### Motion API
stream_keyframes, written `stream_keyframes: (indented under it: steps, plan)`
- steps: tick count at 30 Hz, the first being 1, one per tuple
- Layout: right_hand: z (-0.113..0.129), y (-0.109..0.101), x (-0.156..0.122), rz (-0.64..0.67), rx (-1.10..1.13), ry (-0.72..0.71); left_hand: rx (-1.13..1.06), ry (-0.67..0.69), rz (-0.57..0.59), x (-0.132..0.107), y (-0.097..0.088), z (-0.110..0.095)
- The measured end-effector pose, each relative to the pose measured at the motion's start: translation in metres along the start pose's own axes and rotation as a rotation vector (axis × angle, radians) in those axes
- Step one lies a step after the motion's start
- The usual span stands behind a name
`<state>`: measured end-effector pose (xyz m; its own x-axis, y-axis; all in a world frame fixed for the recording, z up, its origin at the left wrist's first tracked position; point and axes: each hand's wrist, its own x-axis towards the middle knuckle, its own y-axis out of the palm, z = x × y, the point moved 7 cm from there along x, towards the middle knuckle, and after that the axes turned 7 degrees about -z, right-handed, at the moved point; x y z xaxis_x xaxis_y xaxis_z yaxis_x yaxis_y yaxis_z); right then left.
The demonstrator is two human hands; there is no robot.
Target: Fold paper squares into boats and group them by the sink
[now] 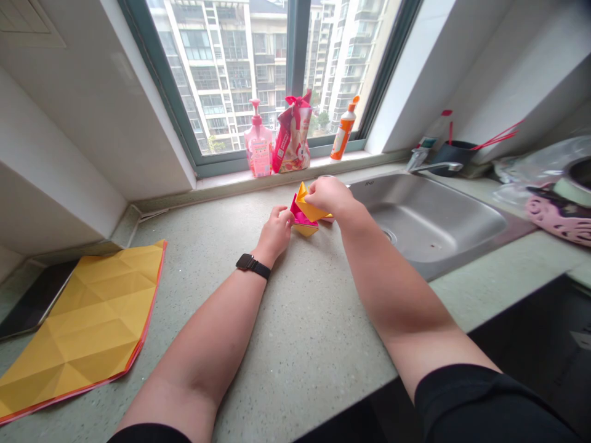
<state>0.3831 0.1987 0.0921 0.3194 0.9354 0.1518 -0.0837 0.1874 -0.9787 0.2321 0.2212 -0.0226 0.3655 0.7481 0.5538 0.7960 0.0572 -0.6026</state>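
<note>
The right hand (329, 195), fingers curled, pinches a folded yellow-and-magenta origami model (308, 210), its yellow point aimed up toward the window, long axis slanting down rightward. The left hand (276, 234), half-closed, touches its near side; grip unclear. A creased yellow sheet (92, 326) lies well left; a steel sink (429, 221) sits just right; a pink pump bottle (258, 147) stands beyond on the sill.

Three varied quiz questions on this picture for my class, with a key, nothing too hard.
1. True or false: the black watch sits on the wrist of the left hand.
2. Which hand is on the yellow top of the folded paper model?
3. Fill the gap: the creased yellow paper sheet lies on the stone counter, on the person's ___ side.

Key: 1 true; 2 the right hand; 3 left.
</note>
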Motion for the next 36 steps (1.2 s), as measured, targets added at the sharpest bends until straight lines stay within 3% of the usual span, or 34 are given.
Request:
stream_keyframes:
  steps: [17, 29, 36]
  plan:
    - [-0.004, 0.016, 0.008, 0.060, -0.030, -0.012, -0.043, 0.012, 0.025, -0.001, -0.002, -0.007]
    - [0.005, 0.037, 0.000, 0.254, -0.043, -0.076, -0.090, 0.016, -0.005, -0.002, -0.004, -0.008]
    - [0.007, 0.040, 0.000, 0.249, -0.078, -0.094, -0.033, 0.011, 0.009, -0.001, -0.005, -0.006]
